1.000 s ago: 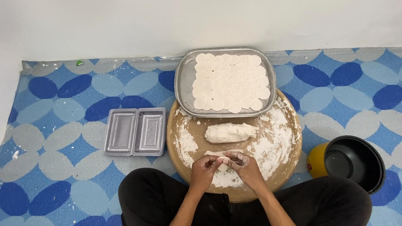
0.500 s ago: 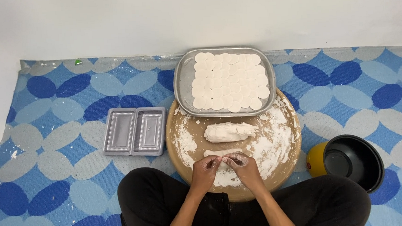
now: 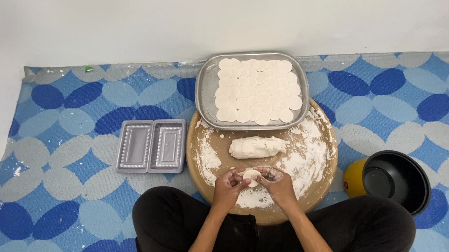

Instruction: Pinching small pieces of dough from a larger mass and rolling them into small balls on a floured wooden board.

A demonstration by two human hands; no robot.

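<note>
Dough piece [image 3: 250,177]: small, white, round, pinched between both hands.

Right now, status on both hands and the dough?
Left hand and right hand pinch one small dough piece over the floured board. Dough log lies beyond. Nothing in the way.

The floor mat [image 3: 55,167] has blue and grey ovals; the dough discs [image 3: 256,90] are white, the tray [image 3: 201,91] silver, the trousers [image 3: 168,223] black.
</note>
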